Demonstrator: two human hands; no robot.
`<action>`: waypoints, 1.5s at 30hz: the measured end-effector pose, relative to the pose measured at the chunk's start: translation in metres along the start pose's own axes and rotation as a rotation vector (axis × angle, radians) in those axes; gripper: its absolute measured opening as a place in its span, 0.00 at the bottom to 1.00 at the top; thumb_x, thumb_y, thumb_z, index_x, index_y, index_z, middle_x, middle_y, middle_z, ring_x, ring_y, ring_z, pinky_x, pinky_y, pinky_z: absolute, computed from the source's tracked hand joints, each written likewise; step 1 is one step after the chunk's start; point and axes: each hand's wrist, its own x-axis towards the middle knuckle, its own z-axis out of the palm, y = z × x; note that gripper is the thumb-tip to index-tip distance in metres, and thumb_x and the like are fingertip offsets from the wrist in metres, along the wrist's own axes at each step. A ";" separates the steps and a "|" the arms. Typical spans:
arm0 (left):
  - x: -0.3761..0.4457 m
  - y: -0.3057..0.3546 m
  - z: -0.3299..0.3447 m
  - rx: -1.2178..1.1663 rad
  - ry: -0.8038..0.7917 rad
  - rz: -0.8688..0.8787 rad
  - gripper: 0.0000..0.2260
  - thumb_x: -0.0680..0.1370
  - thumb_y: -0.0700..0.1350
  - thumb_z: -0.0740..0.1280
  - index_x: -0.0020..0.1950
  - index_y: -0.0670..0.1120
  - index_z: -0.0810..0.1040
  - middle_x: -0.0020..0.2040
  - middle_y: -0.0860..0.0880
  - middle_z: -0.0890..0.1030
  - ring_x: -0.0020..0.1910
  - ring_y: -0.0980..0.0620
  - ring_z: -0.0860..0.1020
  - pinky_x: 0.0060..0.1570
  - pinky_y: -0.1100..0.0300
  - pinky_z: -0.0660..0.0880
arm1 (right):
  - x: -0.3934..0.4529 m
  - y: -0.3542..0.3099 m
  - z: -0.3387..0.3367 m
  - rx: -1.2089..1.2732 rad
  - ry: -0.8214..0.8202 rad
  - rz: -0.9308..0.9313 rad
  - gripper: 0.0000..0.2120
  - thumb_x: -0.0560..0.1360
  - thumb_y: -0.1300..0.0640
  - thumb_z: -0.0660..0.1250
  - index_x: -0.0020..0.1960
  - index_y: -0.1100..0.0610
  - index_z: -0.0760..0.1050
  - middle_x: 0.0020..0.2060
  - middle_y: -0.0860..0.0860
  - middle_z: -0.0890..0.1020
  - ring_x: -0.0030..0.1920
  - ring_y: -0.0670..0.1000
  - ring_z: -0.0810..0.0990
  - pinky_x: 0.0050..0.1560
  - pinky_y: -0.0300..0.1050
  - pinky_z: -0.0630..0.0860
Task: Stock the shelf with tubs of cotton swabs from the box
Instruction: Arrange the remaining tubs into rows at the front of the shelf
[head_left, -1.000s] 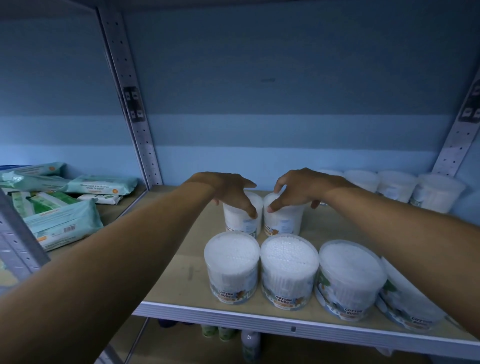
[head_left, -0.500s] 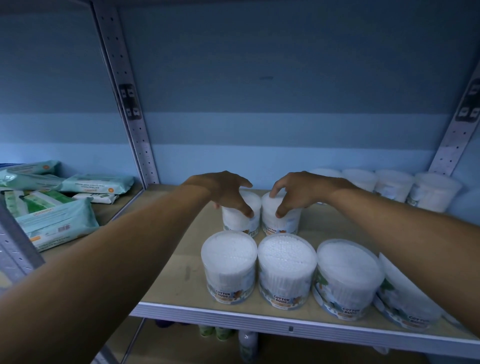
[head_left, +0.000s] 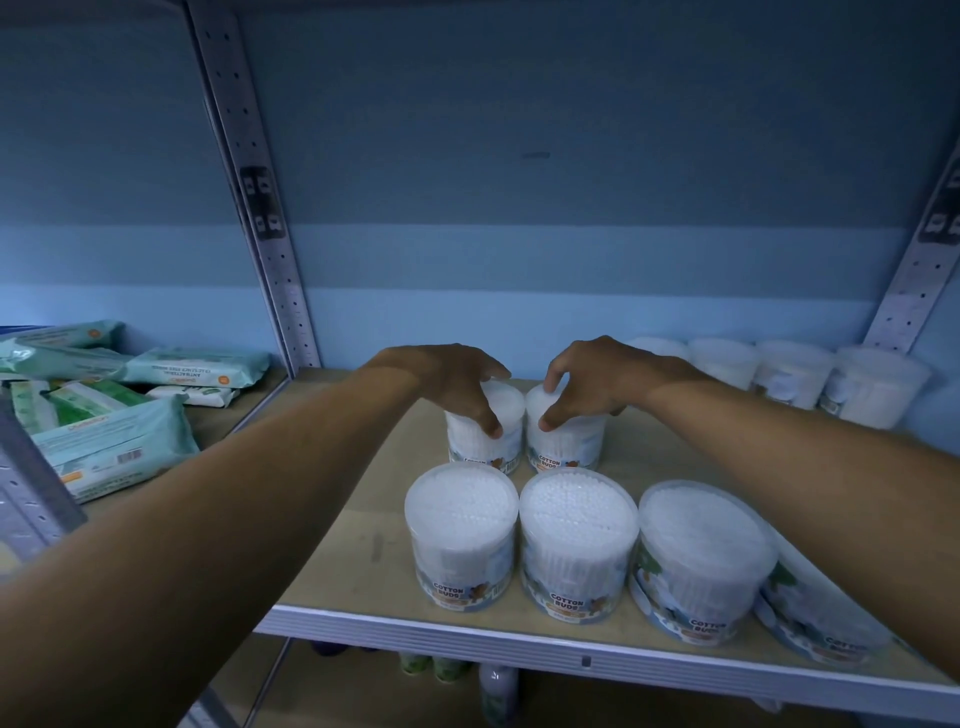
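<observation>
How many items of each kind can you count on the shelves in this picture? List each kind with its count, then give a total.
Tubs of cotton swabs, front row: 4
Tubs of cotton swabs held, one under the left hand and one under the right hand: 2
Tubs of cotton swabs, back row: 4
Packs of wipes, left bay: at least 6; the pile overlaps
Total: at least 16

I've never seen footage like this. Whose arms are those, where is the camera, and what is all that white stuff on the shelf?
No machine here: a person wears a camera on the head, looking down at their own arms. The left hand grips the top of one tub of cotton swabs, and the right hand grips a second tub beside it; both tubs stand on the wooden shelf. Nearer the shelf's edge stands a front row of tubs, and more tubs line the back right. In the bay to the left lie packs of wipes.
</observation>
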 end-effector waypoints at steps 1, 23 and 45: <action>0.001 0.000 0.000 0.001 0.003 0.002 0.36 0.73 0.60 0.72 0.78 0.55 0.62 0.76 0.53 0.68 0.73 0.48 0.67 0.69 0.54 0.65 | 0.001 0.000 0.000 0.005 -0.001 0.000 0.26 0.67 0.41 0.78 0.61 0.49 0.79 0.63 0.49 0.76 0.55 0.53 0.78 0.49 0.50 0.83; 0.006 0.007 0.002 0.026 0.021 -0.017 0.31 0.75 0.60 0.70 0.76 0.54 0.67 0.75 0.51 0.68 0.72 0.48 0.68 0.65 0.57 0.67 | 0.000 0.006 0.006 0.020 -0.005 -0.005 0.24 0.69 0.43 0.75 0.64 0.45 0.77 0.68 0.46 0.74 0.64 0.52 0.75 0.58 0.45 0.74; -0.030 0.010 0.005 -0.031 -0.036 -0.038 0.28 0.74 0.64 0.67 0.73 0.59 0.70 0.73 0.55 0.71 0.65 0.48 0.76 0.66 0.55 0.70 | -0.043 -0.014 0.002 0.014 -0.085 0.021 0.18 0.72 0.40 0.69 0.61 0.39 0.77 0.64 0.42 0.76 0.60 0.49 0.76 0.57 0.43 0.76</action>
